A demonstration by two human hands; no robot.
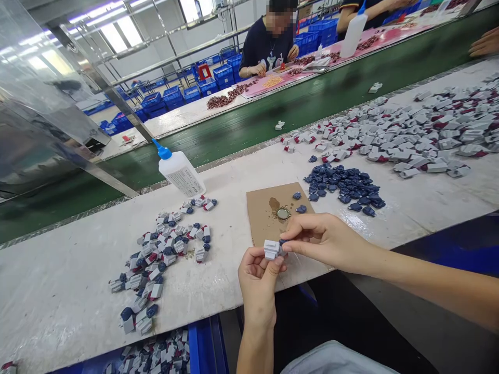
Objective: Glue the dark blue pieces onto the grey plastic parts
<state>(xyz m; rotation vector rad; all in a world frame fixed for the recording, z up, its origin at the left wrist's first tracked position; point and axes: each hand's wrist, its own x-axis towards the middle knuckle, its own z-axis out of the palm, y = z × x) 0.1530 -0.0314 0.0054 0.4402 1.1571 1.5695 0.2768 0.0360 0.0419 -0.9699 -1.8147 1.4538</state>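
Note:
My left hand (259, 275) grips a small light-grey plastic block (271, 249) between thumb and fingers, just above the table's front edge. Against the block's right side, my right hand (323, 239) pinches a small dark-blue plastic piece (282, 242), mostly covered by the fingertips. Behind the hands lies a brown cardboard sheet (259, 210) with a small round metal cap (283, 213) and two loose blue pieces on it. Beyond its right edge is a pile of dark-blue pieces (343, 184). To the left are grey blocks with blue parts (156, 254) in a loose heap.
A white bottle with blue nozzle (181, 174) stands at the table's back. Many grey-and-red blocks (421, 130) cover the right side. A green conveyor belt (234, 140) runs behind. Below the front edge sits a blue bin (206, 348). Co-workers, including a person (268, 47), sit across.

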